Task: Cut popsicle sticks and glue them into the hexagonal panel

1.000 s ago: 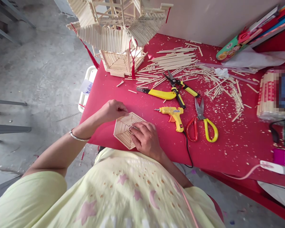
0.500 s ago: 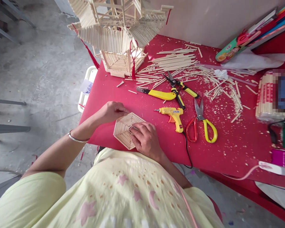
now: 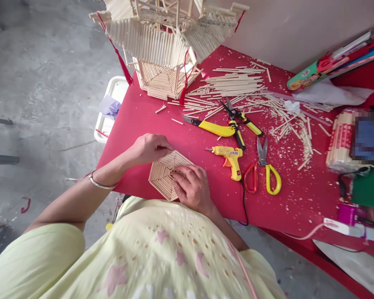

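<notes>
A hexagonal panel of thin wooden sticks point(image 3: 162, 174), set in concentric rings, lies at the table's near edge. My left hand point(image 3: 149, 148) is closed in a pinch at the panel's upper corner, gripping its edge. Over the panel's right half, my right hand point(image 3: 193, 187) bends its fingers together, the tips at the panel's centre. Whatever those tips pinch is too small to make out. The right hand covers part of the panel. Right of the hands lies a yellow glue gun point(image 3: 230, 158), with a yellow utility knife point(image 3: 216, 128) behind it.
A stick-built pagoda model point(image 3: 156, 41) with red tassels stands at the back left. Loose sticks point(image 3: 237, 85) and shavings cover the red table's point(image 3: 137, 120) far side. Black-and-yellow cutters point(image 3: 237, 120) and red-and-yellow scissors point(image 3: 262, 166) lie right. A white power strip point(image 3: 343, 227) sits far right.
The camera view has shifted a little, so the table things appear displaced. Both hands keep nearly the same hold on the panel, the right fingertips still at its centre.
</notes>
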`<state>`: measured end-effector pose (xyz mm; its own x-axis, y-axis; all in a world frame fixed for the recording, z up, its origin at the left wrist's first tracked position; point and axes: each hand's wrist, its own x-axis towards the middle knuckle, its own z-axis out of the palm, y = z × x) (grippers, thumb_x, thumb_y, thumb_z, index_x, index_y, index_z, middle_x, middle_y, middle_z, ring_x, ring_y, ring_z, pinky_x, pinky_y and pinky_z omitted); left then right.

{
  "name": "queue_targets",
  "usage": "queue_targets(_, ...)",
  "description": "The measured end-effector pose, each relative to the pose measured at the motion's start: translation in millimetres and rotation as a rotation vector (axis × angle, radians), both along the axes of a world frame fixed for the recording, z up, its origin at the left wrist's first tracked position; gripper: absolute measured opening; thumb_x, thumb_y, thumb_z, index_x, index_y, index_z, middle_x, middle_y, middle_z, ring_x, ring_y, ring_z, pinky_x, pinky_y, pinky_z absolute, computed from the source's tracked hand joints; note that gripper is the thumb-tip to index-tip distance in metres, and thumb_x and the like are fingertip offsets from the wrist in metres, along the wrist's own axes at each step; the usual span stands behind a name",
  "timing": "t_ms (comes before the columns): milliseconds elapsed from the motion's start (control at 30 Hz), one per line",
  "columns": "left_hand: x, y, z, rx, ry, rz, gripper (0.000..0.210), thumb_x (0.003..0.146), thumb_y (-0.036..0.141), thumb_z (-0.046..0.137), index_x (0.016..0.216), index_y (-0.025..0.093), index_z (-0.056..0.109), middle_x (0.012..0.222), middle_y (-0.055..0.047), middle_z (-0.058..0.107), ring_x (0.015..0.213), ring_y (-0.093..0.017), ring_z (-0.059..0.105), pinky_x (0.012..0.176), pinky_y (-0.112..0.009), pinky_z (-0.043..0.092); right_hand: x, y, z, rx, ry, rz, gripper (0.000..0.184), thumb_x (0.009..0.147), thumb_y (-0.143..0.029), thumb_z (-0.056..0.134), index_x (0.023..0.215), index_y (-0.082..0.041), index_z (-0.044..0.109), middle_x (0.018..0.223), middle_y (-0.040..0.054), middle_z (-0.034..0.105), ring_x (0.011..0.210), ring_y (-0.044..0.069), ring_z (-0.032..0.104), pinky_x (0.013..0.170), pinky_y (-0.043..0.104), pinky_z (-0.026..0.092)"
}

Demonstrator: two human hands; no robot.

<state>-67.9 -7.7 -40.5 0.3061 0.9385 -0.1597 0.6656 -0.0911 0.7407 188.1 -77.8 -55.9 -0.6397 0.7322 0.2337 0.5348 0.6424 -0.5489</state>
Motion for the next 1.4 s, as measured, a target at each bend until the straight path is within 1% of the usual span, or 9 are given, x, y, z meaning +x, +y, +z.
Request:
queue_targets(433, -5.0, -0.2, -9.8, 0.079, -0.018, -0.052, 0.027, 0.093, 0.035, 0.059, 0.094, 0.030, 0.086, 0.091, -0.001, 0.081, 0.074, -0.014, 0.067, 0.059, -0.025, 0.037, -1.6, 2.6, -5.6, 0.067, -0.016, -0.004, 0.037, 0.097, -0.029, 0.067, 0.133, -0.033, 0.069, 0.130, 0.0037, 0.075, 0.120, 0.027, 0.064, 0.107, 0.048, 0.048)
queue_targets(700, -6.8, -0.9, -4.7, 0.071, 0.002, -0.093, 0.028, 0.094, 0.034, 0.058, 0.098, 0.029, 0.085, 0.089, -0.002, 0.078, 0.072, -0.014, 0.066, 0.059, -0.025, 0.036, -4.6, 1.5, -4.6, 0.065, -0.003, -0.012, 0.034, 0.097, -0.028, 0.067, 0.130, -0.030, 0.071, 0.130, 0.0040, 0.075, 0.119, 0.026, 0.065, 0.107, 0.047, 0.048)
queue_targets(833, -8.1, -1.0, -0.2, 0.047, -0.050, -0.111, 0.029, 0.096, 0.034, 0.056, 0.100, 0.027, 0.084, 0.095, -0.003, 0.078, 0.077, -0.015, 0.068, 0.065, -0.024, 0.042, -4.3, 0.2, -3.7, 0.066, -0.012, -0.021, 0.029, 0.098, -0.029, 0.066, 0.126, -0.029, 0.073, 0.129, 0.0048, 0.075, 0.120, 0.026, 0.064, 0.107, 0.047, 0.048)
queue_targets(900, -9.3, -6.8, 3.1, 0.059, -0.097, -0.064, 0.032, 0.098, 0.039, 0.055, 0.101, 0.024, 0.083, 0.099, -0.005, 0.078, 0.082, -0.016, 0.069, 0.072, -0.024, 0.046, -2.8, -1.0, -2.7, 0.058, -0.018, -0.012, 0.030, 0.098, -0.030, 0.065, 0.127, -0.030, 0.073, 0.131, 0.0050, 0.074, 0.122, 0.027, 0.064, 0.108, 0.048, 0.048)
queue_targets(1000, -12.9, -27.8, 9.9, 0.113, -0.022, 0.160, 0.039, 0.101, 0.048, 0.054, 0.094, 0.019, 0.080, 0.094, -0.008, 0.076, 0.080, -0.017, 0.067, 0.073, -0.026, 0.046, 1.4, -4.1, -2.3, 0.116, 0.056, -0.037, 0.037, 0.097, -0.031, 0.065, 0.134, -0.031, 0.069, 0.135, 0.0071, 0.071, 0.126, 0.029, 0.063, 0.112, 0.051, 0.047)
queue_targets(1100, -15.9, -60.1, 17.5, 0.043, 0.201, 0.333, 0.044, 0.097, 0.057, 0.059, 0.076, 0.021, 0.073, 0.073, -0.004, 0.069, 0.062, -0.015, 0.055, 0.056, -0.028, 0.033, 6.2, -6.8, -5.5, 0.214, 0.138, -0.234, 0.044, 0.097, -0.028, 0.065, 0.141, -0.029, 0.065, 0.136, 0.0114, 0.068, 0.124, 0.030, 0.063, 0.110, 0.053, 0.048)
queue_targets(1167, -14.2, -82.3, 20.7, -0.030, 0.264, 0.364, 0.044, 0.093, 0.056, 0.064, 0.067, 0.021, 0.067, 0.064, -0.002, 0.064, 0.055, -0.013, 0.048, 0.050, -0.028, 0.025, 8.4, -7.2, -9.2, 0.212, 0.113, -0.394, 0.045, 0.099, -0.028, 0.064, 0.143, -0.025, 0.064, 0.137, 0.0150, 0.067, 0.119, 0.031, 0.064, 0.106, 0.051, 0.051)
queue_targets(1300, -3.0, -113.1, 16.1, -0.093, 0.185, 0.374, 0.033, 0.086, 0.053, 0.073, 0.073, 0.023, 0.069, 0.065, 0.001, 0.066, 0.058, -0.014, 0.053, 0.052, -0.025, 0.030, 9.4, -5.2, -13.5, 0.084, 0.007, -0.505, 0.037, 0.104, -0.031, 0.057, 0.137, -0.021, 0.069, 0.123, 0.0140, 0.072, 0.108, 0.028, 0.069, 0.094, 0.041, 0.057)
queue_targets(1400, 5.1, -119.7, 7.7, -0.069, 0.033, 0.485, 0.032, 0.079, 0.052, 0.081, 0.078, 0.022, 0.068, 0.072, 0.001, 0.068, 0.067, -0.015, 0.059, 0.061, -0.025, 0.041, 8.8, -4.8, -9.4, -0.016, 0.058, -0.502, 0.035, 0.105, -0.028, 0.052, 0.136, -0.022, 0.069, 0.116, 0.0113, 0.073, 0.103, 0.024, 0.071, 0.089, 0.036, 0.058)
